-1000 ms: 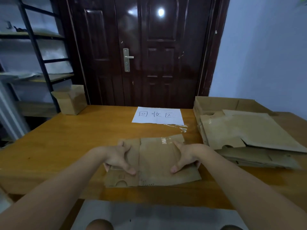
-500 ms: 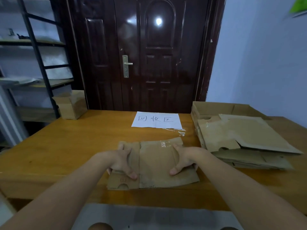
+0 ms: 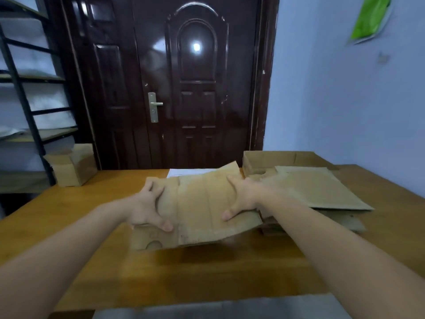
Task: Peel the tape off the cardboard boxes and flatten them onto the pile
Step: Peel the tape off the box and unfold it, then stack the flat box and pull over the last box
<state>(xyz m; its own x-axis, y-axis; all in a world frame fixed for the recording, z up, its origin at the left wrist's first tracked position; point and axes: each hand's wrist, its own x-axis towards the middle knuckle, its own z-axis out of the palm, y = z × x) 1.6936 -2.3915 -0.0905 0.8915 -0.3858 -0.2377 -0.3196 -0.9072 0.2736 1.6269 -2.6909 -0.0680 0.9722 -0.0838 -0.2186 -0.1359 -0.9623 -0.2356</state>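
Two hands gripped the flat box (image 3: 202, 208) by its sides: left hand (image 3: 147, 207) w/ thumb on top, fingers curled under; right hand (image 3: 241, 199) likewise. Box was lifted off the table (image 3: 69, 217), tilted, right edge near the pile (image 3: 317, 192). Open box (image 3: 71, 165) at far left, contents not visible. Vs 0.5 s earlier: box had lain flat on table; now raised, shifted right, covering most of the paper (image 3: 181, 172).

Both bare forearms reach forward, side by side. The left hand (image 3: 147, 209) and right hand (image 3: 243, 199) each grip with thumb on top, fingers curled underneath, palms facing inward.
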